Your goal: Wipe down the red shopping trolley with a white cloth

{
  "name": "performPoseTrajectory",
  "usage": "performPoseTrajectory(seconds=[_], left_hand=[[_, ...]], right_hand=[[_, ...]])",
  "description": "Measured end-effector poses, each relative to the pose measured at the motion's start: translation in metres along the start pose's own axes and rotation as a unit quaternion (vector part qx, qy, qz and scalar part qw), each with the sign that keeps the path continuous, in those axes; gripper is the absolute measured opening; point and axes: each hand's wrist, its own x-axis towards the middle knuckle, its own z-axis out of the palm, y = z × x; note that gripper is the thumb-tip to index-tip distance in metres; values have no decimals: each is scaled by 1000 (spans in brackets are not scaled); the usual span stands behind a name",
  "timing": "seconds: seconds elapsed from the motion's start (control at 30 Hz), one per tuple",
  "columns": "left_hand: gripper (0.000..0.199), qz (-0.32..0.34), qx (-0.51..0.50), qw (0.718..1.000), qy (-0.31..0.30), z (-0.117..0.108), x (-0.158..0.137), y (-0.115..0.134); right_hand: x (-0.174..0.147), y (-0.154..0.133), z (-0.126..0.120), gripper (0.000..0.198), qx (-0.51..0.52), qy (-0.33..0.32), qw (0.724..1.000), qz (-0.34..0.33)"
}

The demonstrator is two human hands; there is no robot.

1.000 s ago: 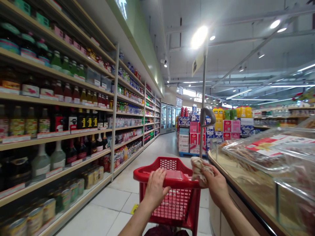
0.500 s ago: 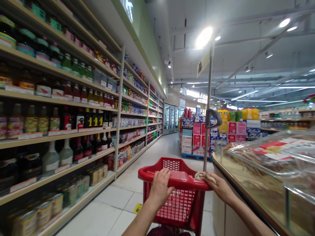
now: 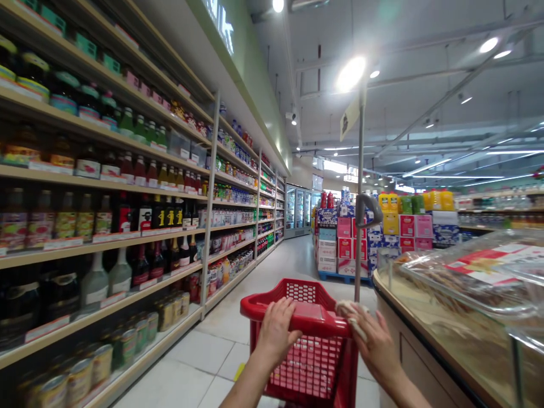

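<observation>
A red plastic shopping cart [image 3: 308, 348] with a mesh basket stands in front of me. My left hand [image 3: 278, 331] lies over its red handle bar, fingers curved across the top and thumb out to the side. At the bar's right end, my right hand [image 3: 374, 343] has its fingers around a bunched off-white cord [image 3: 352, 311]. Part of the cord is hidden under that hand, and the fingers are slightly blurred. Just ahead of the cord rises a grey metal pole [image 3: 357, 260] with a grey hook-shaped piece [image 3: 368, 211].
Long shelves of bottles and cans [image 3: 93, 212] run along the left. A curved display counter [image 3: 391, 300] stands close on the right, with clear-lidded packs [image 3: 488, 266]. Stacked drink boxes [image 3: 340, 243] stand on a blue pallet ahead. Tiled floor [image 3: 212, 345] leads towards glass-door fridges [image 3: 297, 207].
My right hand has turned and lifted off the bar's right end, pulling the cord slightly right and down. The left hand stays on the handle. The view has shifted slightly.
</observation>
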Motion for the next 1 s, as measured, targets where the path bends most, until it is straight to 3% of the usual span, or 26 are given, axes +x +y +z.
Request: performPoseTrajectory(seconds=[0.07, 0.13, 0.23, 0.3, 0.37, 0.5, 0.57, 0.73, 0.9, 1.0], left_hand=[[50, -5, -3, 1000, 2, 0, 1, -1], [49, -6, -6, 1000, 8, 2, 2, 1], [49, -2, -2, 1000, 11, 8, 4, 7], [49, 2, 4, 1000, 13, 10, 4, 10], [49, 3, 8, 1000, 14, 12, 4, 11], [51, 0, 5, 1000, 16, 13, 5, 14], [50, -1, 5, 1000, 22, 16, 5, 17], [51, 14, 25, 999, 14, 15, 4, 14], [48, -47, 75, 996, 23, 0, -3, -5], [41, -55, 77, 995, 27, -2, -2, -8]], right_hand=[[0, 12, -3, 30, -23, 11, 998, 60], [4, -4, -1, 31, -19, 8, 997, 68], [13, -53, 8, 31, 9, -1, 1000, -19], [15, -67, 11, 32, 15, -18, 996, -82], [11, -53, 9, 33, -1, -24, 996, -80], [2, -5, -2, 31, -49, 16, 997, 53], [5, -9, -1, 31, -31, 10, 997, 65], [15, -42, 8, 33, 36, -19, 998, -39], [7, -19, 8, 32, -19, 35, 998, 47], [14, -44, 15, 33, 10, 13, 1000, 4]])
